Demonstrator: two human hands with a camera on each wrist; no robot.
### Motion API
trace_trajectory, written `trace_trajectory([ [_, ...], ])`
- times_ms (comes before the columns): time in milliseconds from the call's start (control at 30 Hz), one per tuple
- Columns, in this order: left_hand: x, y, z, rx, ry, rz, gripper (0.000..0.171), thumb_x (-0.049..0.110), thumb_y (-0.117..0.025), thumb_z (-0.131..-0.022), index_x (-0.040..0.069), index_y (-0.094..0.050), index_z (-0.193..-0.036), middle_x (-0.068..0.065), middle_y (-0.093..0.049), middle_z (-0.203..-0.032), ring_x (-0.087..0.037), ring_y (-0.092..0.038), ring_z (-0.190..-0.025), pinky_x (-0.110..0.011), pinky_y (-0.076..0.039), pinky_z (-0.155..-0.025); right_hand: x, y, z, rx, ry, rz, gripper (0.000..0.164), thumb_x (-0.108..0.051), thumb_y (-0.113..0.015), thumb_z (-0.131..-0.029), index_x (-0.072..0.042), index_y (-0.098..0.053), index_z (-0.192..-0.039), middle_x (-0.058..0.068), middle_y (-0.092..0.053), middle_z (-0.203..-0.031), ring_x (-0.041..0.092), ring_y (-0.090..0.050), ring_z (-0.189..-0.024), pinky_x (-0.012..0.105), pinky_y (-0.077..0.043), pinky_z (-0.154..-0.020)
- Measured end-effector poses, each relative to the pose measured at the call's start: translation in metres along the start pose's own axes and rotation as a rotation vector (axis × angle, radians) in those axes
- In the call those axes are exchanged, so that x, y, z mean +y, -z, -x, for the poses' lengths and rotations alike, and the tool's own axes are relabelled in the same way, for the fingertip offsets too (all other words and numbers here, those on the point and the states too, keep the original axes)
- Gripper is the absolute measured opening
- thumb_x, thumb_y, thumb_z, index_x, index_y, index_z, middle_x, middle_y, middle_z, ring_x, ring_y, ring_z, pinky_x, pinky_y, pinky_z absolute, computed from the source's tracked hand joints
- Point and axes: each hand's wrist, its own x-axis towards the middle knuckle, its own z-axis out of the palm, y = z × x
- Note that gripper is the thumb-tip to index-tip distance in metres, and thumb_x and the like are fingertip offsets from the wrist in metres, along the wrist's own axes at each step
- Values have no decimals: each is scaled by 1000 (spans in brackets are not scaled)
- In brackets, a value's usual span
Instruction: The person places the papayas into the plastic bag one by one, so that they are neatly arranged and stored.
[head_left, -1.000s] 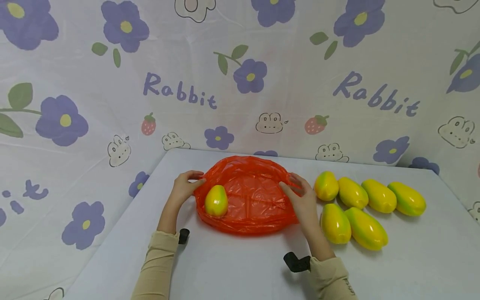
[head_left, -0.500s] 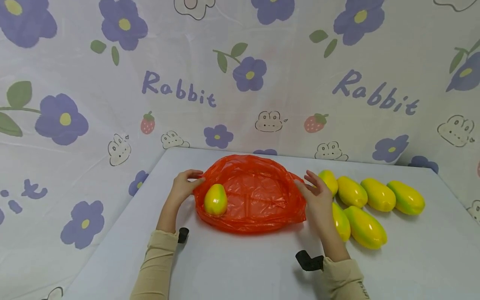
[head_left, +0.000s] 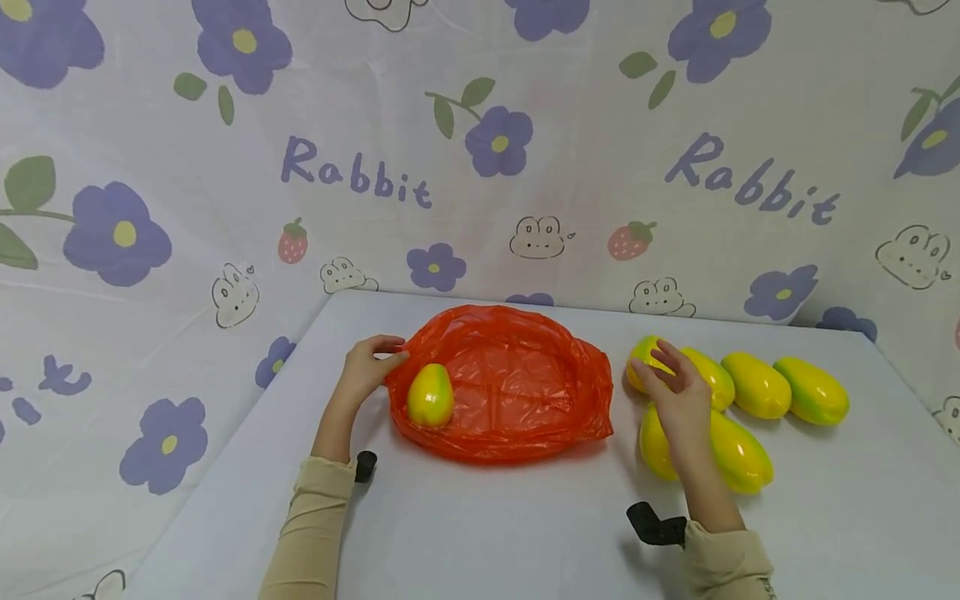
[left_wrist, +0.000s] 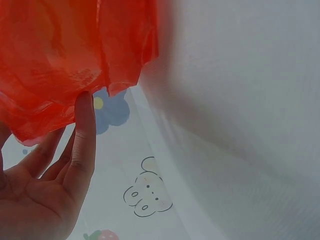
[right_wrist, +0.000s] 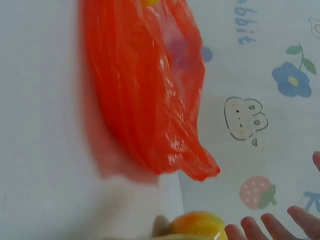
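A red plastic bag (head_left: 517,392) lies with its mouth spread wide on the white table, one yellow-green papaya (head_left: 431,395) inside at its left. At the bag's left edge, my left hand (head_left: 364,367) holds the rim between thumb and fingers. The left wrist view shows the fingers of the left hand (left_wrist: 50,190) reaching up to the hanging edge of the bag (left_wrist: 55,55). My right hand (head_left: 681,400) is off the bag, fingers spread and holding nothing, over the left end of the papaya group. It partly hides a front papaya (head_left: 656,446) and a back papaya (head_left: 645,358).
More papayas lie to the right, among them one at the front (head_left: 742,454) and two at the back, a middle papaya (head_left: 756,385) and an end papaya (head_left: 813,390). A patterned cloth (head_left: 480,200) hangs behind the table (head_left: 465,533). Black wrist mounts (head_left: 654,525) stick out from the sleeves.
My right hand has let go of the bag's right edge and moved right, over the papayas. The bag's right side stays spread. My left hand has kept its place on the rim.
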Motion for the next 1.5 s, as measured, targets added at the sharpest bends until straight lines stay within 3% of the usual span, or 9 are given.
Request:
trace_trajectory([
  [267, 2, 0, -3, -12, 13, -4, 44, 27, -61, -96, 7, -56, -134, -19, -58, -135, -35, -63, -113, -35, -60, -81, 2, 30, 0, 21, -44, 32, 69, -52, -58, -92, -33, -31, -152, 1, -35, -158, 24, -38, -142, 40, -38, -116],
  [400, 2, 0, -4, -9, 11, -8, 43, 26, -61, -96, 7, -56, -134, -19, -59, -135, -35, -63, -112, -35, -60, -81, 6, 47, 1, 36, -79, 34, 70, -54, -57, -91, -35, -30, -152, 1, -33, -159, 24, -36, -142, 30, -39, -114],
  [600, 2, 2, -2, -5, 0, -8, 43, 24, -61, -96, 5, -56, -134, -20, -59, -134, -36, -64, -111, -35, -61, -79, 17, 68, 3, 104, -76, -18, 70, -49, -63, -90, -30, -35, -151, 2, -37, -157, 20, -40, -138, 1, -47, -79],
  [767, 2, 2, 0, -3, -13, -7, 43, 23, -61, -96, 3, -56, -133, -21, -59, -134, -37, -65, -110, -35, -61, -77, 24, 82, 5, 159, -93, -108, 70, -45, -68, -87, -29, -40, -149, 1, -39, -155, 15, -43, -131, -2, -46, -72],
  [867, 2, 3, 1, -2, -13, -13, 43, 23, -61, -96, 3, -56, -133, -22, -59, -134, -37, -64, -111, -35, -61, -77, 28, 91, 7, 190, -121, -135, 71, -45, -70, -85, -31, -41, -148, -2, -40, -154, 12, -43, -130, -2, -46, -73],
  [1067, 1, 4, -1, -9, -10, -10, 43, 24, -61, -96, 4, -56, -134, -21, -59, -134, -37, -63, -112, -34, -61, -78, 34, 101, 7, 241, -160, -129, 72, -48, -70, -84, -33, -41, -148, -8, -41, -154, 8, -41, -132, 1, -42, -92],
  [1233, 0, 3, -1, -19, -2, -2, 44, 25, -60, -96, 4, -56, -134, -21, -58, -135, -37, -63, -113, -35, -61, -80, 38, 105, 7, 262, -180, -66, 68, -49, -64, -88, -36, -37, -149, -10, -37, -156, 14, -31, -147, 27, -28, -120],
  [1333, 0, 1, -1, -19, 3, -4, 43, 25, -60, -96, 5, -56, -134, -20, -58, -135, -36, -63, -114, -35, -60, -81, 42, 107, 7, 264, -180, -53, 66, -47, -63, -90, -36, -36, -149, -10, -36, -157, 16, -28, -149, 38, -23, -123],
  [1500, -1, 0, 0, -17, -6, -7, 43, 25, -60, -96, 5, -57, -134, -21, -58, -134, -37, -63, -114, -34, -61, -80, 50, 109, 7, 267, -195, -80, 68, -48, -65, -89, -34, -36, -150, -9, -36, -157, 15, -29, -148, 32, -24, -123],
])
